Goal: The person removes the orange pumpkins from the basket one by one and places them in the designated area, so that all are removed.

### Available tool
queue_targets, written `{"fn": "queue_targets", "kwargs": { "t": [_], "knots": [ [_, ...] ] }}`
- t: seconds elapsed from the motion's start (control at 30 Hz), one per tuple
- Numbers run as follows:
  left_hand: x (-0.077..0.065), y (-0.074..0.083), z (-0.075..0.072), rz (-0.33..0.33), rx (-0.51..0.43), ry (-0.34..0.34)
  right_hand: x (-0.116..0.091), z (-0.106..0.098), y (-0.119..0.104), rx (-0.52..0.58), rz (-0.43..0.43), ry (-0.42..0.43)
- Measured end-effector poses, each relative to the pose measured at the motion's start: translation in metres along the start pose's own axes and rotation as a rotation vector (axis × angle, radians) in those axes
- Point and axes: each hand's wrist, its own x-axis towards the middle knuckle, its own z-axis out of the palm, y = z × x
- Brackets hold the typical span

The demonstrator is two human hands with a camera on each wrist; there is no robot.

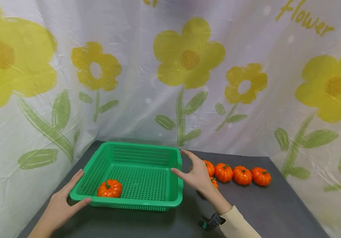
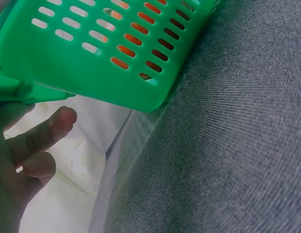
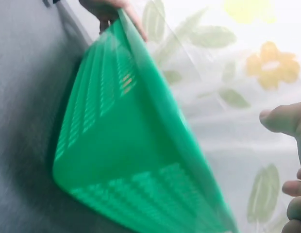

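Observation:
A green plastic basket (image 1: 137,202) with slotted walls rests on the dark tabletop, one orange toy pumpkin (image 1: 109,189) near its front left corner. Around that corner my left hand (image 1: 58,203) is spread, thumb at the front rim and fingers along the left side. In the left wrist view its fingers (image 2: 43,136) are loosely bent below the rim. My right hand (image 1: 198,173) is beside the basket's right side with thumb and index finger extended. The right wrist view shows its thumb (image 3: 281,119) apart from the basket wall.
Several orange pumpkins (image 1: 242,175) are lined up to the right of the basket, some partly hidden behind my right hand. A dark band (image 1: 210,221) is on the right wrist. The flower-printed curtain (image 1: 134,109) encloses the table's back and sides.

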Motion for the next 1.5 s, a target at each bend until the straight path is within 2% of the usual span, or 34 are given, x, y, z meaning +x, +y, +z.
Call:
{"fn": "queue_targets", "kwargs": {
  "t": [0.2,0.53,0.83,1.03,1.27,1.5],
  "knots": [
    [-0.001,-0.001,-0.002,-0.003,0.002,0.018,0.026,0.012,-0.023,-0.028,-0.093,-0.075],
    [-0.001,0.001,-0.003,-0.011,0.001,0.019,0.052,0.027,-0.053,-0.045,-0.130,-0.199],
    [-0.001,0.000,-0.004,0.003,0.013,0.024,0.070,0.049,-0.070,-0.023,-0.108,-0.305],
    [0.000,0.001,-0.003,0.002,0.010,0.018,0.083,0.069,-0.071,0.011,-0.053,-0.350],
    [0.000,0.000,0.000,0.022,0.024,0.033,0.093,0.088,-0.066,0.056,0.011,-0.345],
    [-0.001,0.001,0.001,-0.005,0.014,0.001,0.095,0.107,-0.056,0.083,0.046,-0.343]
  ]
}}
